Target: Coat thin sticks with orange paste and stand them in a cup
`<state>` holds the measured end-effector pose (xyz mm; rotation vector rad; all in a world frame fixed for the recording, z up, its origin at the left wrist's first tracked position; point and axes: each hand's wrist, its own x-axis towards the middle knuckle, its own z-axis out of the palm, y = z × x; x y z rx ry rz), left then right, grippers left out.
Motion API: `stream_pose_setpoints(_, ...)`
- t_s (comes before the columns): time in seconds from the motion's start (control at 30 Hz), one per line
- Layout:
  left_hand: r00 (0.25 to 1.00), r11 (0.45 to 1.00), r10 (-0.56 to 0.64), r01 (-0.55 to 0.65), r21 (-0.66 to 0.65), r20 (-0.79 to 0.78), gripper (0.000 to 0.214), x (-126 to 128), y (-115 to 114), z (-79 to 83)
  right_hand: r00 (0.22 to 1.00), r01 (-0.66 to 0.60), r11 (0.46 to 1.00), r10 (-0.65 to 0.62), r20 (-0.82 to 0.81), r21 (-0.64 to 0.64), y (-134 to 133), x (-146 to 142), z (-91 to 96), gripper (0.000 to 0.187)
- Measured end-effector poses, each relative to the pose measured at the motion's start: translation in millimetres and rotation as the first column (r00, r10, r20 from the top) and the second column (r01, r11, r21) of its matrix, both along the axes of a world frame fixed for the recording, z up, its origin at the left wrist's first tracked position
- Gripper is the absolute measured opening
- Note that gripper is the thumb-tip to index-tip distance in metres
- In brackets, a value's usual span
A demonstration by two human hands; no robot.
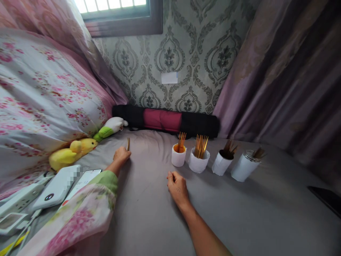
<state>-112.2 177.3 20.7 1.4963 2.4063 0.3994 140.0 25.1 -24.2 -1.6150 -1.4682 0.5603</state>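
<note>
Here's my left hand, well to the left of the orange-lined cup, and it's clamped on a slim golden-brown piece that pokes straight up out of my fingers. One stick or several pressed together? I can't tell from here. That hand sits low, right by the grey sheet.

Over to my right hand, just in front of the orange-lined cup and apart from it: fingers curled in, thumb and forefinger together. Whether anything is tucked inside, I can't tell.

Now the line-up! The orange-lined cup carries a bunch of thin sticks, tips high. Immediately to its right, the wide white cup bristles with more. Further right of it comes the dark-mouthed cup, and at the far end of the row the metal-rimmed jar, both with brown sticks showing over the rim.

Behind the orange-lined cup lies the black-and-red roll, along the wall. Far to the cup's left, beyond my left hand, there's the yellow plush toy, with the phone and the white power bank nearer me.
</note>
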Motion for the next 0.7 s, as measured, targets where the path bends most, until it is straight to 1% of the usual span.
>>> stream_pose_setpoints(0.23,0.998,1.000,0.026,-0.027,0.012,0.058,0.012,-5.4,1.0,-1.1,1.000,-0.005,1.000,0.005,0.015,-0.011,0.8,0.1,-1.0,0.037)
stream_pose_setpoints(0.43,0.990,0.995,0.070,-0.077,0.056,0.122,0.014,-11.3,2.4,-4.6,1.000,-0.002,1.000,0.002,0.014,0.007,0.7,0.5,-0.5,0.037)
stream_pose_setpoints(0.7,0.976,0.992,0.085,-0.102,0.073,0.201,0.014,-18.0,5.6,-9.5,1.000,-0.010,1.000,0.010,0.003,-0.015,0.2,0.3,0.8,0.037)
